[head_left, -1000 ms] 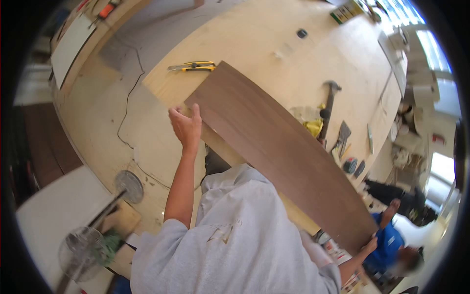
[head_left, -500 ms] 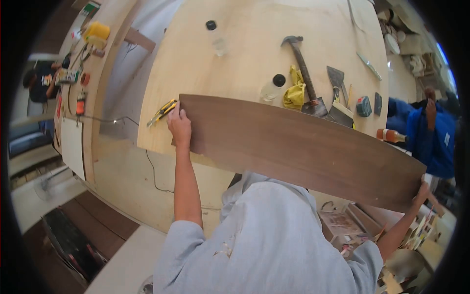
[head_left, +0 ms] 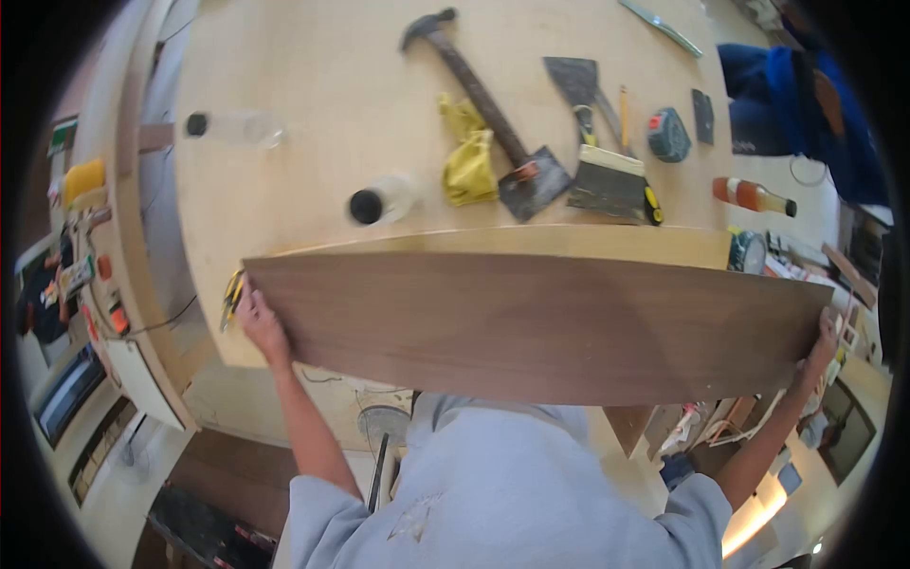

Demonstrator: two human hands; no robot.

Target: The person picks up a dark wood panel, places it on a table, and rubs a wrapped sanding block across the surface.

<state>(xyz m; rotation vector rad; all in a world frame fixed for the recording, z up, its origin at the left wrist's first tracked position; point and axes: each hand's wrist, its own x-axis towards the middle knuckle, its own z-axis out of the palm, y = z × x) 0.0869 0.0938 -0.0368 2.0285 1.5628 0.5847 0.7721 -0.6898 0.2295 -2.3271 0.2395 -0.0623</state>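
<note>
Left hand (head_left: 258, 322) gripped the left end of the dark brown veneer panel (head_left: 531, 322), fingers wrapped on its short edge. Right hand (head_left: 823, 346) held the panel's right end, fingers curled round the lower right corner. Panel lay lengthwise along the near edge of the plywood workbench (head_left: 322, 104), its near long edge hanging past the bench toward the person's grey sweatshirt (head_left: 493, 493).

Yellow utility knife (head_left: 230, 296) sat on the bench just left of the panel, touching or nearly touching the left hand. Beyond the panel: clear bottle with black cap (head_left: 379, 201) lying on its side, yellow rag (head_left: 469, 156) to its right, hammer (head_left: 479, 95) angled beside the rag, wide scraper (head_left: 607, 185) near the hammer's handle end, tape measure (head_left: 668, 135) further right. Another person in blue (head_left: 787, 95) stood past the bench, beyond the panel's right end.
</note>
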